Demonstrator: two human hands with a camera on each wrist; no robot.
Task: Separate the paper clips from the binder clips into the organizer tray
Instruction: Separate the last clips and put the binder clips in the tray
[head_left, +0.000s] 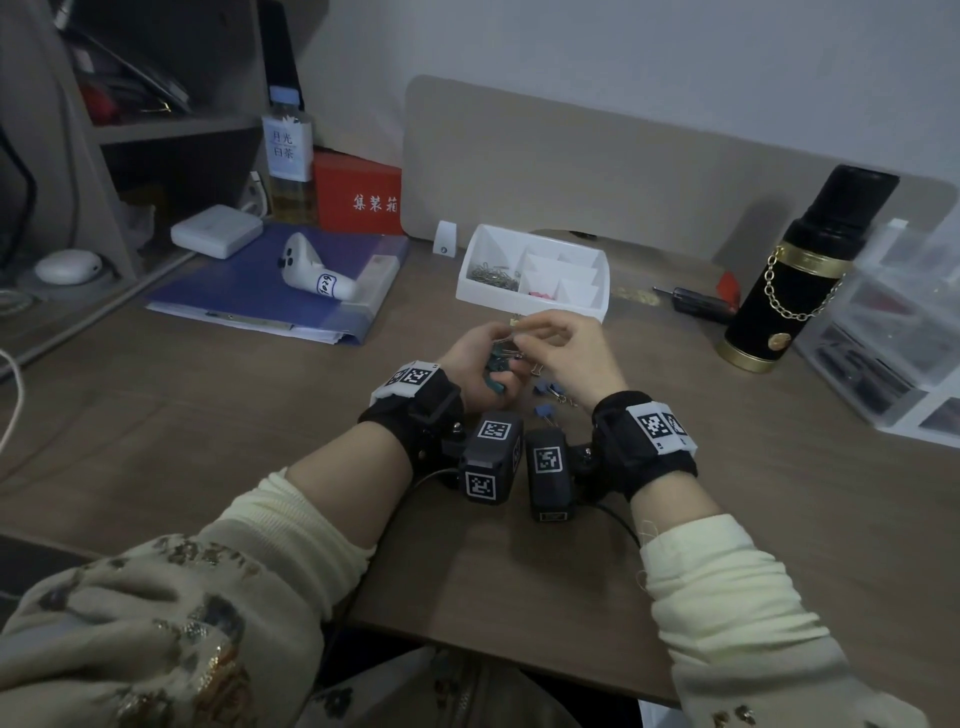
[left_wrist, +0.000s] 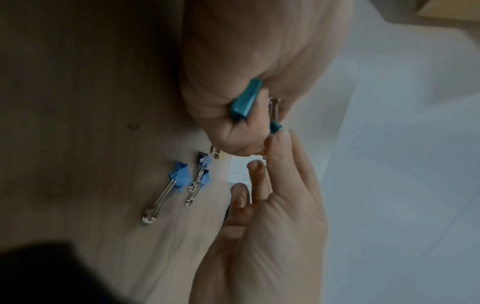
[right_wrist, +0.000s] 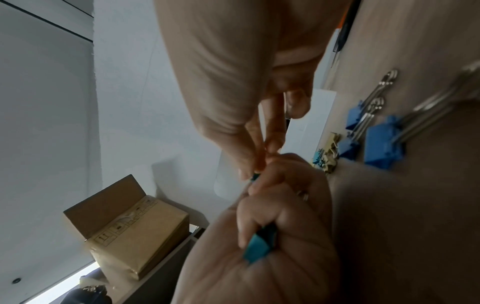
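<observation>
Teal binder clips (left_wrist: 245, 100) sit bunched in the left hand (head_left: 480, 358), whose fingers curl around them above the table (head_left: 208, 415). The right hand (head_left: 571, 348) pinches at one of them. Blue binder clips (head_left: 550, 389) lie just beside; paper clips (head_left: 493, 275) fill the organizer tray (head_left: 530, 304)'s left compartment.

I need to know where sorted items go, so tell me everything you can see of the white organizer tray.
The organizer tray is white, plastic-looking, with rounded corners, standing flat on the desk beyond both hands. Dividers split it into several compartments: the large left one holds a heap of silvery paper clips, a front one shows something pink, and the others look empty. Nothing grips it.
</observation>
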